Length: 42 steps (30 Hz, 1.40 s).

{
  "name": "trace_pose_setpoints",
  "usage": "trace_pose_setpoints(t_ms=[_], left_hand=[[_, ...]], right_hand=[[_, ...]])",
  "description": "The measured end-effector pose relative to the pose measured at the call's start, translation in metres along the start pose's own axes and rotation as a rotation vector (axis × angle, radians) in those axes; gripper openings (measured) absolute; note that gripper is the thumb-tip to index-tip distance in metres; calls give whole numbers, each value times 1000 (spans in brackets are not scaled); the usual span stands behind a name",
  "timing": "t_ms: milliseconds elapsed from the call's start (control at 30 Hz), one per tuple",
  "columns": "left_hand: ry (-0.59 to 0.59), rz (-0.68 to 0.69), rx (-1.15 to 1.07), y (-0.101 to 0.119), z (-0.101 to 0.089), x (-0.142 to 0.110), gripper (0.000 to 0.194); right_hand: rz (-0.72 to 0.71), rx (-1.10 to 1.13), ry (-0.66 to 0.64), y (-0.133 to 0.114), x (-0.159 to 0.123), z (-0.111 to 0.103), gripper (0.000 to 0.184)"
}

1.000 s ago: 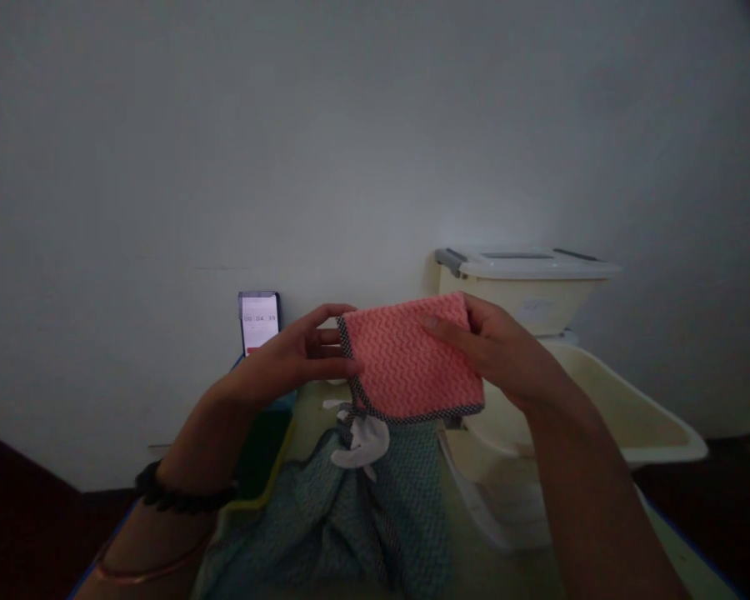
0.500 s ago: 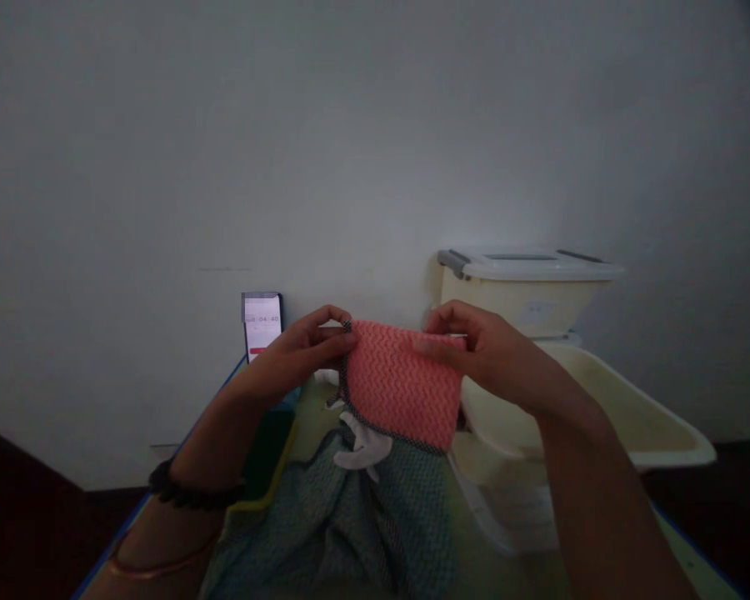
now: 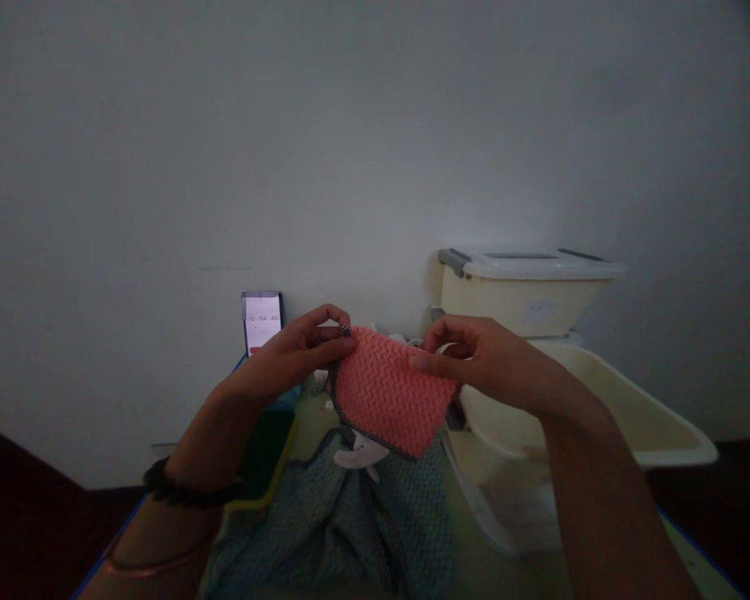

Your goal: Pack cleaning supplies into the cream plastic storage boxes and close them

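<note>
Between my hands hangs a folded pink cloth (image 3: 391, 392) with a zigzag weave and a black-and-white edge along its left side and bottom. My left hand (image 3: 303, 342) pinches its upper left corner between thumb and fingers. Over at the upper right, my right hand (image 3: 484, 362) pinches the top edge, thumb on the near face. Below the cloth lies a crumpled grey-green knitted fabric (image 3: 350, 533). A white piece (image 3: 356, 452), partly hidden by the cloth, rests on it; I cannot make out what it is.
Behind my left hand a lit phone (image 3: 262, 321) leans upright near the wall. A dark green pad with a yellow rim (image 3: 268, 462) lies by my left forearm. At the right stand a lidded cream box (image 3: 518, 304) and an open cream tub (image 3: 675, 450).
The cloth has tilted, its right side sinking and its lower corner swinging left. My right hand has dropped slightly; my left hand has barely moved.
</note>
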<state>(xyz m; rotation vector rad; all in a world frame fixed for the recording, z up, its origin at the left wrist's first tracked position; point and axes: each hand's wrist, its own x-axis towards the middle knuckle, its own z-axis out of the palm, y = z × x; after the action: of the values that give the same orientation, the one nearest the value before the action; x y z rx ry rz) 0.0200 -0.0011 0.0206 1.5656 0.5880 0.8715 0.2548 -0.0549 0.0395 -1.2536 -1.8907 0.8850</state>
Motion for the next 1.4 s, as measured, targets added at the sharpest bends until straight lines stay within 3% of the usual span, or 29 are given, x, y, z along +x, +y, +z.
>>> trace_pose_setpoints(t_ms=[200,433,767,1033,1233,1400], left_hand=[[-16,27,13,3,0,-1,20],[-12,44,152,7,-11,-8,15],[-121,-40,284,18,-33,-19,9],[-140,123,454,30,-28,-25,13],[-170,107,629,32,-24,-28,5],[-257,108,799,35,-16,-29,12]], right_hand=[[-12,-33,-32,0,0,1,31],[-120,-98,127,-8,8,21,27],[-119,-164,78,-8,8,25,21],[-169,-361,32,-20,-6,20,16],[-261,-460,66,-28,-12,20,9],[-305,-493,126,-30,-12,19,9]])
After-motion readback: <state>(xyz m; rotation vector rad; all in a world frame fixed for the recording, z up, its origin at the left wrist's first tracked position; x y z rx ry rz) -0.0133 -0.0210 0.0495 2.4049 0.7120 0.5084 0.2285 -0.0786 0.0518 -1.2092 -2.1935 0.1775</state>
